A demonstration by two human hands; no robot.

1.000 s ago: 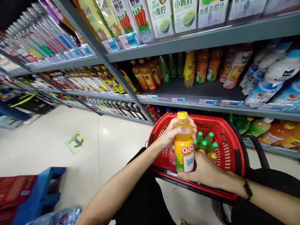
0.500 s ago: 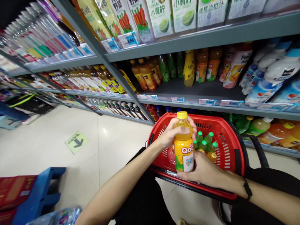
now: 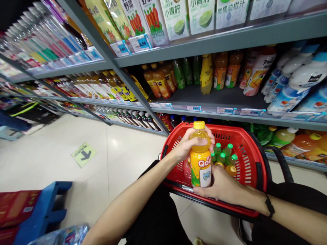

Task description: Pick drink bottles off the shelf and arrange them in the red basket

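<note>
An orange juice bottle (image 3: 200, 163) with a yellow cap and a Qoo label stands upright between my hands. My left hand (image 3: 187, 144) is closed around its upper part, the thumb across the front below the cap. Lower down, my right hand (image 3: 222, 183) grips the base from the right side, with a black band on the wrist. Behind and below the bottle is a red shopping basket (image 3: 251, 143) with black handles. Inside it lie several green-capped bottles (image 3: 221, 157) and some with yellow-orange caps (image 3: 231, 170); my hands hide part of the contents.
A grey shelf (image 3: 235, 97) with several drink bottles runs along behind the basket, cartons (image 3: 176, 20) above. At left are a floor sticker (image 3: 83, 154) with an arrow and a blue pallet (image 3: 48, 207) bearing red boxes. A person's leg (image 3: 12, 120) shows far left.
</note>
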